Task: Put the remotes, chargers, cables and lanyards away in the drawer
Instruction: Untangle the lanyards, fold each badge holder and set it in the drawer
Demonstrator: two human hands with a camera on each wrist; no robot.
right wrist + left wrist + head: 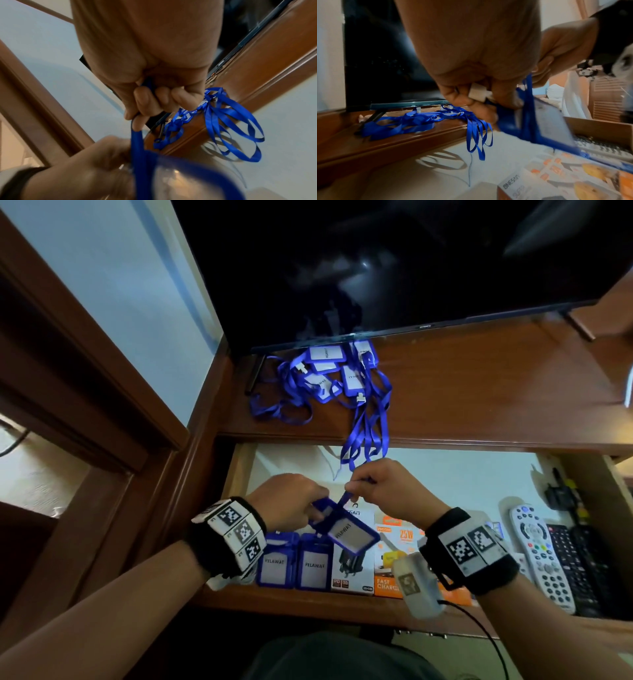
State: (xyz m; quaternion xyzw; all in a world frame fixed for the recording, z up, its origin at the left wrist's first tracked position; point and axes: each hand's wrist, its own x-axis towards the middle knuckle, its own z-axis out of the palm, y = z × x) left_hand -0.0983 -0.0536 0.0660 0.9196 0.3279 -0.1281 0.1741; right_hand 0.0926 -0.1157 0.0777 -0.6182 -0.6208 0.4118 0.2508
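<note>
Left hand (291,501) pinching badge holder (346,530) over drawer (445,474), right hand (380,484) fisted around its blue strap (137,142)

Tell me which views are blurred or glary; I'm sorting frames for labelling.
Head view: mostly sharp, faint glare on the TV screen. Left wrist view: the badge holder is motion-smeared. Right wrist view: the left hand and holder are blurred; the hanging lanyard loops stay crisp.

Dim indoor light, wide-angle bending at edges, wrist views motion-blurred, faint glare on dark screen (376,265)
</note>
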